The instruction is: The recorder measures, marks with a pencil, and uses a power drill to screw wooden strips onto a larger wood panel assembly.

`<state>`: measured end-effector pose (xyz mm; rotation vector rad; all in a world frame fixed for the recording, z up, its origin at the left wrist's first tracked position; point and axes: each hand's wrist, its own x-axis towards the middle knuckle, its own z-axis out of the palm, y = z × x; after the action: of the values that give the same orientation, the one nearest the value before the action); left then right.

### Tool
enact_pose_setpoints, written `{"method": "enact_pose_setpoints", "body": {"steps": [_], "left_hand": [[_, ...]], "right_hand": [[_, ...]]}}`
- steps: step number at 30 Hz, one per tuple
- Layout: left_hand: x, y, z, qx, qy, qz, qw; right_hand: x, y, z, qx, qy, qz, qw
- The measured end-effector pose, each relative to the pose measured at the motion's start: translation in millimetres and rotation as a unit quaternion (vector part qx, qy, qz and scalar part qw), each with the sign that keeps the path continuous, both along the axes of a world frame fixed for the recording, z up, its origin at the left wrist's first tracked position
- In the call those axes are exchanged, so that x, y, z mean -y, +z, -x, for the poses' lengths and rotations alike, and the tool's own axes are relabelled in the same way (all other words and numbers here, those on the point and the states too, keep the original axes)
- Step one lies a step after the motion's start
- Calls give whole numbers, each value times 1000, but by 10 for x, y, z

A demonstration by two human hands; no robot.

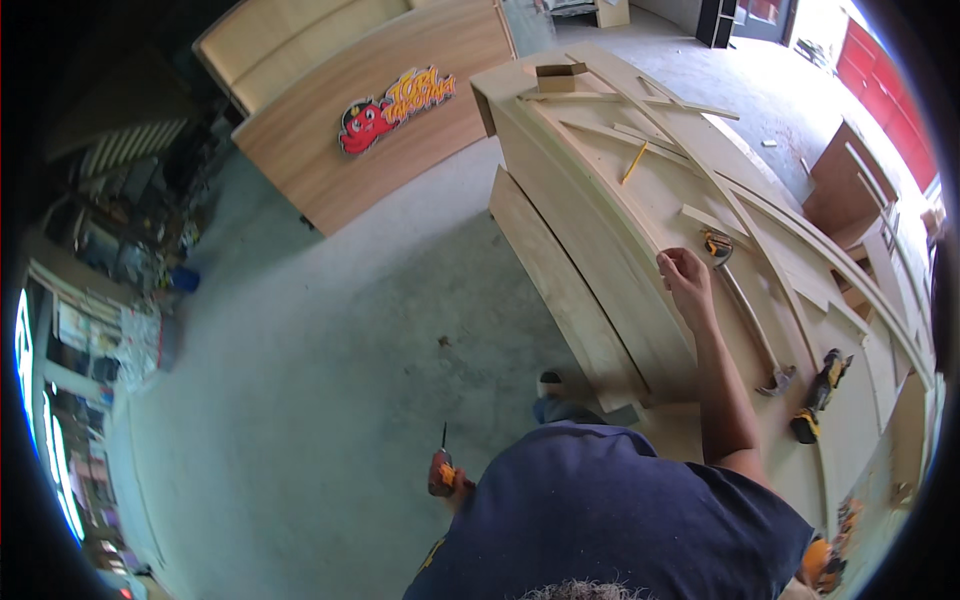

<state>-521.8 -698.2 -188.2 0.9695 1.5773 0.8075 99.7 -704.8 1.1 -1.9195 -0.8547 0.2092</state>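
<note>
While the right hand (686, 275) rests on the pale plywood worktop (600, 210), its fingers (676, 262) are curled together into a loose fist; whether they pinch anything cannot be told. Just beside that hand, to its right, lies a hammer (745, 315) with a long handle, yellow-and-black grip nearest the hand, claw head toward the person. Left hand (452, 488) hangs low at the person's side over the concrete floor (330, 340), fingers closed around an orange drill (441, 470), bit pointing up in the frame. A yellow-and-black power tool (820, 395) lies on the worktop right of the hammer head. A pencil (634, 162) and a small cardboard box (560, 76) sit farther up the worktop. A curved wooden counter (370, 110) bearing a red cartoon sign stands well apart.
</note>
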Motion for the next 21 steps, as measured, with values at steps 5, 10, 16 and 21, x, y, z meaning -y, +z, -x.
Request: {"method": "enact_pose_setpoints", "body": {"steps": [5, 10, 16, 21], "left_hand": [[-1538, 544, -45, -74, -42, -34, 996], [-2464, 862, 84, -136, -58, -26, 989], [-3375, 834, 46, -158, -76, -7, 985], [-4185, 674, 86, -148, -109, 7, 983]], "right_hand": [[-978, -326, -130, -713, 87, -223, 659], [-1374, -1049, -175, -732, -194, -405, 513], [-1463, -1290, -386, -688, -271, -396, 544], [-1556, -1291, -322, -606, -338, -359, 625]]}}
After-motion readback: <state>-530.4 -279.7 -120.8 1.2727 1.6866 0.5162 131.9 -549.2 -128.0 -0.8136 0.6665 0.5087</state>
